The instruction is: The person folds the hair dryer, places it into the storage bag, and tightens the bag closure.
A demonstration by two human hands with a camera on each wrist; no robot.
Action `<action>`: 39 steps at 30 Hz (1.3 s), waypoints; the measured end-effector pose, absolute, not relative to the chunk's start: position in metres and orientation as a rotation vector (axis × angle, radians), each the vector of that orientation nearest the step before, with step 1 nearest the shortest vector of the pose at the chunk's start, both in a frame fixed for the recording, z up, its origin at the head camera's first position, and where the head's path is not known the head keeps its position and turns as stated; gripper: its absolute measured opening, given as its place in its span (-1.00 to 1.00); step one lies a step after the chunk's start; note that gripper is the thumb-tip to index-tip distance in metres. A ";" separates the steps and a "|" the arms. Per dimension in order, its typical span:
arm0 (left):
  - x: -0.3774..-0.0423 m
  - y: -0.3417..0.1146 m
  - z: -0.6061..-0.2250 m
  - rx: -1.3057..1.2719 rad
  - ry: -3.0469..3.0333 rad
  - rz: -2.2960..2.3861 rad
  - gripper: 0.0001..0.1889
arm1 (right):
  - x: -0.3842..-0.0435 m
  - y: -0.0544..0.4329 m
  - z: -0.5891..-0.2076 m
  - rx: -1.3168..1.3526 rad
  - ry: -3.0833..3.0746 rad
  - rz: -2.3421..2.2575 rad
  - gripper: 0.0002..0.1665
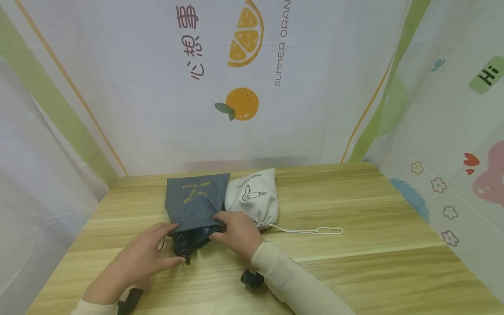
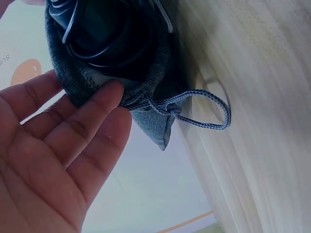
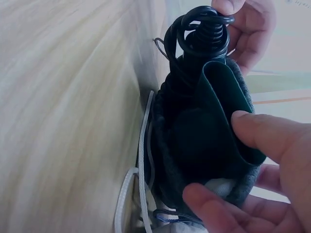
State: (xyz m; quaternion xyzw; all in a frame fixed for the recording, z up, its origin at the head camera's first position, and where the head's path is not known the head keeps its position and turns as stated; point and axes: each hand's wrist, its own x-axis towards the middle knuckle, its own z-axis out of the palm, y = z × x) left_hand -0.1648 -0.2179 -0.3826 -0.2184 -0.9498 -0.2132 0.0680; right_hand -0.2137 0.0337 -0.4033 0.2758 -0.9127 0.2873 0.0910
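A dark grey drawstring bag [image 1: 197, 199] printed "Hair Dryer" lies with its mouth facing me. From that mouth show a black coiled cable [image 3: 209, 36] and a flattened black nozzle [image 3: 223, 92], apparently of a hair dryer mostly hidden inside. My left hand [image 1: 147, 249] holds the bag's left side, fingers on the cloth and thumb against the cable. The right hand [image 1: 238, 232] grips the bag's right edge, its thumb on the nozzle and its fingers outside. A grey drawstring loop [image 2: 214, 109] hangs from the bag.
A white drawstring bag [image 1: 256, 197] with a hair dryer print touches the grey one's right side, its white cord [image 1: 307, 230] trailing right. Black objects sit beside the right forearm [image 1: 252, 279] and left wrist [image 1: 131, 299]. Behind the wooden table [image 1: 354, 262] hangs a printed curtain [image 1: 307, 109].
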 end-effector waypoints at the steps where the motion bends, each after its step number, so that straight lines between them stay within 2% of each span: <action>1: -0.165 -0.218 -0.382 -0.659 -2.857 -0.640 -0.15 | -0.214 0.034 -0.403 0.822 -2.707 0.848 -0.50; 10: -0.165 -0.216 -0.380 -0.653 -2.851 -0.638 -0.13 | -0.213 0.035 -0.401 0.800 -2.742 0.811 -0.50; 21: -0.168 -0.213 -0.387 -0.717 -2.843 -0.735 -0.08 | -0.214 0.038 -0.401 0.898 -2.804 0.767 -0.42; 30: -0.168 -0.211 -0.390 -0.836 -2.799 -0.630 -0.32 | -0.214 0.037 -0.401 0.934 -2.891 0.658 -0.23; 33: -0.169 -0.209 -0.388 -0.842 -2.732 -0.614 -0.46 | -0.214 0.037 -0.401 0.948 -2.911 0.617 -0.18; 36: -0.178 -0.205 -0.384 -0.886 -2.613 -0.543 -0.61 | -0.214 0.037 -0.402 0.962 -2.903 0.585 -0.13; 39: -0.191 -0.200 -0.378 -0.927 -2.578 -0.470 -0.63 | -0.213 0.038 -0.401 0.970 -2.887 0.569 -0.08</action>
